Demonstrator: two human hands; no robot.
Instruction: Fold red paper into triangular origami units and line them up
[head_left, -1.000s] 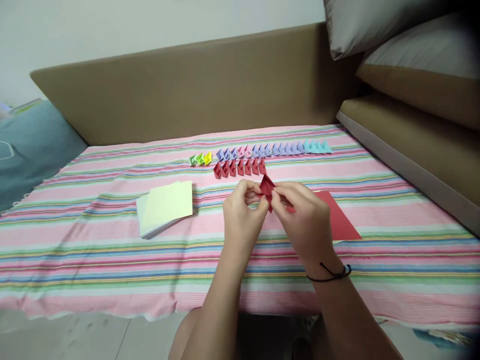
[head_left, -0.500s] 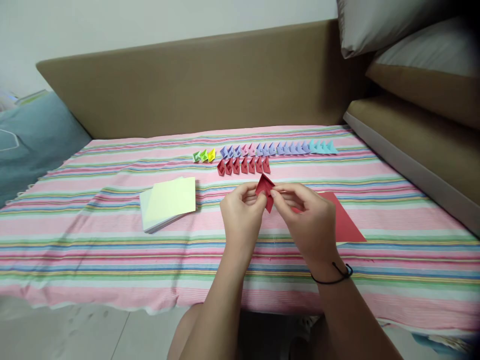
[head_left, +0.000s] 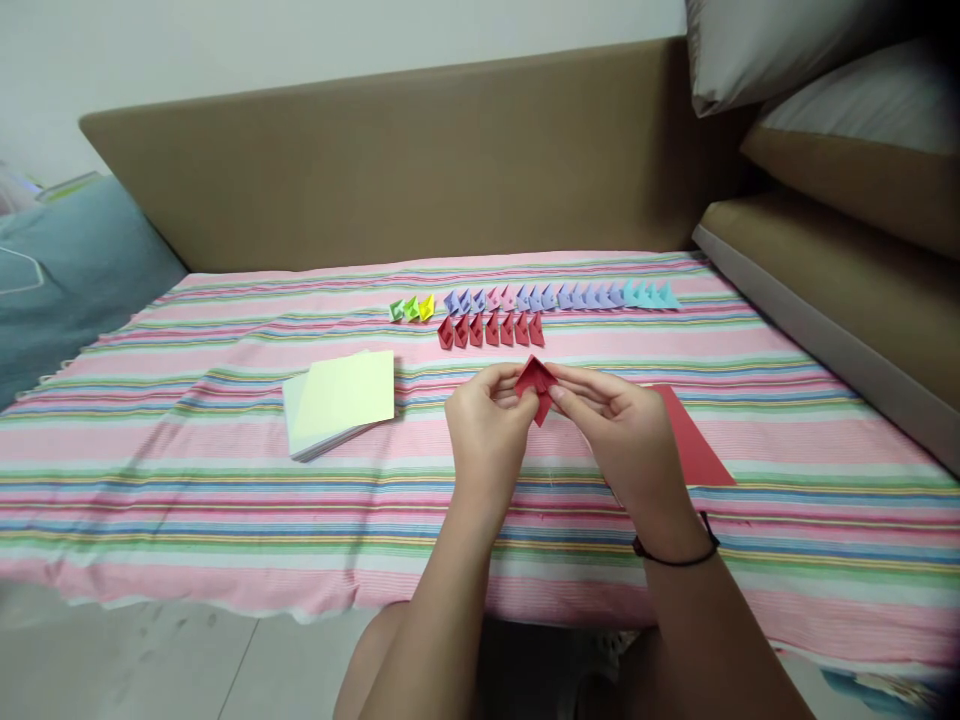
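Note:
Between my two hands is a small folded piece of red origami paper (head_left: 536,376), its pointed top facing away from me and a lower tip hanging below my thumbs. My left hand (head_left: 491,415) pinches its left side, thumb pressed on the front. On the other side my right hand (head_left: 619,415), with a dark cord at the wrist, grips the right edge between thumb and fingers. Just beyond stands a row of several small red folded paper boats (head_left: 491,330). Flat red paper (head_left: 697,445) lies partly hidden under my right hand.
Behind the red row runs a longer line of folded pieces in green, yellow, purple, pink and turquoise (head_left: 651,295). A stack of pale square paper (head_left: 345,400) lies to the left on the striped cloth (head_left: 187,510). Cushions (head_left: 840,240) border the right, a brown backrest (head_left: 390,170) the back.
Both hands keep hold of the red paper. Its upper fold has turned slightly and shows more of its opened inside. The view has shifted a little.

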